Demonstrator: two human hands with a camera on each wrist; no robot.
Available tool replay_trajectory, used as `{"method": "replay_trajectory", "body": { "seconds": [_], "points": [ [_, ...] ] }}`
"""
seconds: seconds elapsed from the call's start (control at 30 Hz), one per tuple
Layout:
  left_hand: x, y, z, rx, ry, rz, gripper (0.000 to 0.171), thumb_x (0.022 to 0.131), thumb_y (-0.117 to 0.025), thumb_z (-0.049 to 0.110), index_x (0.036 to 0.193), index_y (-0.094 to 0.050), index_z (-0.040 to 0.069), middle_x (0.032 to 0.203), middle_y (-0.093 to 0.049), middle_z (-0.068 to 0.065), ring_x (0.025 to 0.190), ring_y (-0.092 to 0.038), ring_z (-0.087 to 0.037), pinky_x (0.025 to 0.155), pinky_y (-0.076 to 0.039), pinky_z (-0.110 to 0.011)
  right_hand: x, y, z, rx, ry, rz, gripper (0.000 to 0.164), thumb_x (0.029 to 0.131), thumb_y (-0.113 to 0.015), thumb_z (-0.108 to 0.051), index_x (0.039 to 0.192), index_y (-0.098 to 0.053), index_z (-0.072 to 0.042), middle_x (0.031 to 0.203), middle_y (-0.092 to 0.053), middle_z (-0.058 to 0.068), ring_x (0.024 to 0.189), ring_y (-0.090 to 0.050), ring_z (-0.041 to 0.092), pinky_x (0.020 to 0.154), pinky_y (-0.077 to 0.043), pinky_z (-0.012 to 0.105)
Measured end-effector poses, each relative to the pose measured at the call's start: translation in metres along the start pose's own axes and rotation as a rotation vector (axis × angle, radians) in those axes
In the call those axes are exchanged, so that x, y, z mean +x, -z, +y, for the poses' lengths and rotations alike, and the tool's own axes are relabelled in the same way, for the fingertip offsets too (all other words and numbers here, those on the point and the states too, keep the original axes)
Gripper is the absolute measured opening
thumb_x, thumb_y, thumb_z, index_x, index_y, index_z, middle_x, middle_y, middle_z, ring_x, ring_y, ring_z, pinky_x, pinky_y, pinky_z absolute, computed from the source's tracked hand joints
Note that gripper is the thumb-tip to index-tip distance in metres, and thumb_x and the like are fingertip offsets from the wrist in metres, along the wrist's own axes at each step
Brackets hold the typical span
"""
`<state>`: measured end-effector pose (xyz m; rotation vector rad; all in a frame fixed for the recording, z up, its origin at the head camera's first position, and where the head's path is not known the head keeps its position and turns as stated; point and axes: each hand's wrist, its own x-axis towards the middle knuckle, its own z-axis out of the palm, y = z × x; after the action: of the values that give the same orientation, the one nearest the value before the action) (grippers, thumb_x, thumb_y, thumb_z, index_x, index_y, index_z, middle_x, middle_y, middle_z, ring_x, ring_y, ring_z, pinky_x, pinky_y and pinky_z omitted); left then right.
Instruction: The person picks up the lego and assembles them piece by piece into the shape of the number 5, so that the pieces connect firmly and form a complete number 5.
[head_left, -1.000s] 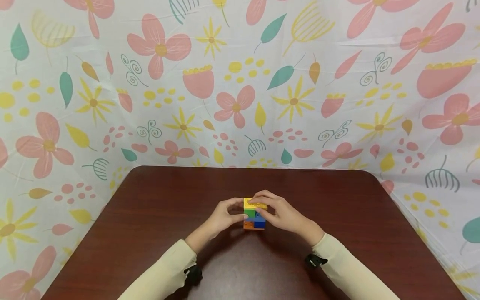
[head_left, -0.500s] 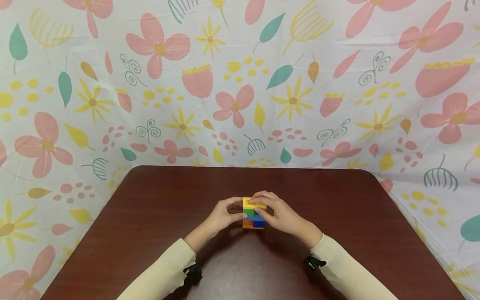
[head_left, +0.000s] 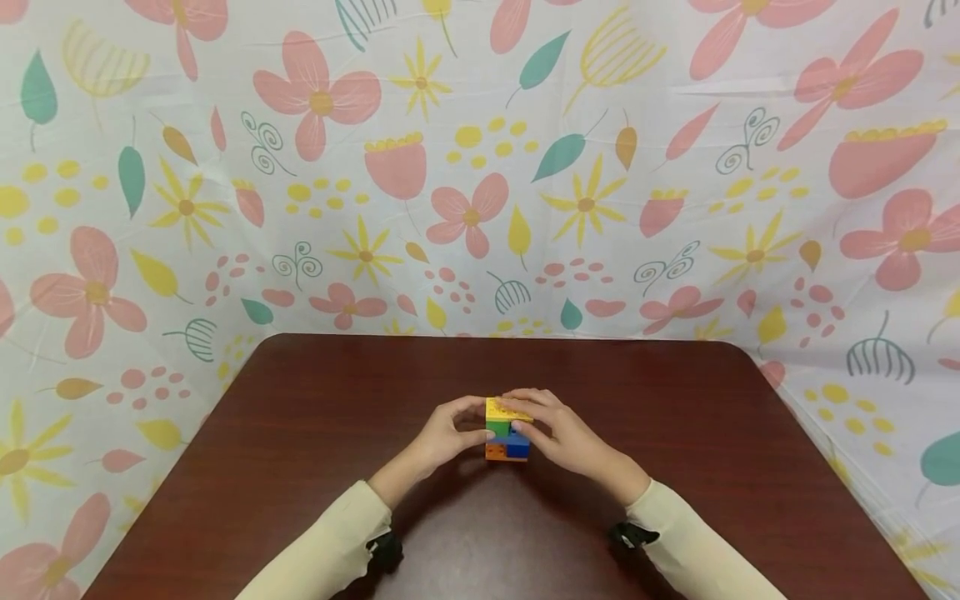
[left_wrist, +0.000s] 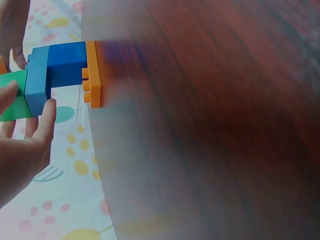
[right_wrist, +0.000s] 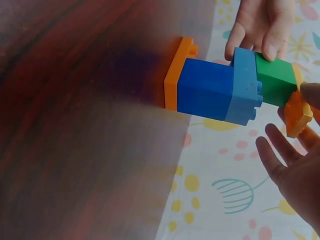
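Observation:
A stack of toy building blocks stands on the table in front of me. From the bottom it has an orange plate point(right_wrist: 172, 85), a dark blue brick point(right_wrist: 205, 90), a lighter blue plate point(right_wrist: 242, 90), a green brick point(right_wrist: 276, 77) and a yellow plate point(head_left: 493, 409) on top. My left hand point(head_left: 441, 435) grips the stack from the left, thumb on the green brick, other fingers behind. On the right, my right hand point(head_left: 567, 433) pinches the overhanging end of the yellow plate, fingers over its top and thumb below. The plate's studs are partly hidden by those fingers.
The dark brown table point(head_left: 337, 392) reaches to a floral cloth point(head_left: 480, 150) behind and at both sides. Black wrist straps point(head_left: 386, 550) sit at the cuffs of the cream sleeves point(head_left: 322, 546).
My right hand has lowered slightly over the top of the stack. The left hand keeps its grip, and the stack stays in place.

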<state>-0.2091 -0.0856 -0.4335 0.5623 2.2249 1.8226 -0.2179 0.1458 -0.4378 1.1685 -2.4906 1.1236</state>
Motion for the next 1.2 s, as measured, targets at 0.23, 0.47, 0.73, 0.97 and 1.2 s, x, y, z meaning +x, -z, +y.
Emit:
{"method": "replay_trajectory", "body": {
  "seconds": [0.23,0.47,0.73,0.97,1.2],
  "points": [
    [0.001,-0.001,0.001,0.009,-0.026,0.013,0.044,0.083,-0.07,-0.004,0.125,-0.058,0.001,0.113,-0.063,-0.017,0.109,-0.057,-0.035,0.087,-0.052,-0.039,-0.011,0.008,0.002,0.067,-0.097,-0.045,0.073,0.092,-0.067,-0.026,0.152,-0.027,-0.026,0.149,-0.039,0.001,0.13,-0.041,0.024,0.1,-0.038,0.057],
    [0.002,0.003,0.004,0.002,-0.043,0.012,0.051,0.082,-0.071,-0.006,0.13,-0.055,0.0,0.116,-0.061,-0.018,0.112,-0.056,-0.035,0.088,-0.052,-0.037,-0.02,0.007,0.014,0.115,-0.119,-0.022,0.074,0.089,-0.07,-0.014,0.15,-0.03,-0.012,0.147,-0.039,0.011,0.131,-0.042,0.031,0.097,-0.042,0.055],
    [0.003,0.008,0.011,0.014,-0.058,0.009,0.05,0.082,-0.071,-0.005,0.13,-0.056,0.001,0.12,-0.06,-0.019,0.115,-0.054,-0.038,0.091,-0.051,-0.039,-0.025,0.007,0.009,0.197,-0.198,0.002,0.068,0.088,-0.069,-0.004,0.146,-0.033,0.0,0.142,-0.043,0.022,0.123,-0.047,0.044,0.096,-0.039,0.061],
    [0.015,0.012,-0.011,0.02,-0.06,0.035,0.051,0.083,-0.073,-0.001,0.13,-0.057,0.006,0.122,-0.06,-0.016,0.115,-0.054,-0.034,0.094,-0.049,-0.042,-0.034,-0.003,0.033,0.229,-0.201,0.005,0.064,0.091,-0.068,-0.013,0.145,-0.036,-0.007,0.135,-0.05,0.014,0.118,-0.053,0.038,0.092,-0.046,0.053],
    [0.017,0.014,-0.009,0.003,-0.071,0.022,0.044,0.084,-0.075,0.01,0.126,-0.061,0.01,0.126,-0.059,-0.02,0.113,-0.057,-0.03,0.09,-0.051,-0.035,-0.033,-0.009,0.034,0.268,-0.273,-0.071,0.055,0.092,-0.066,-0.019,0.14,-0.041,-0.008,0.134,-0.052,0.014,0.117,-0.055,0.034,0.091,-0.049,0.047]
  ]
}}
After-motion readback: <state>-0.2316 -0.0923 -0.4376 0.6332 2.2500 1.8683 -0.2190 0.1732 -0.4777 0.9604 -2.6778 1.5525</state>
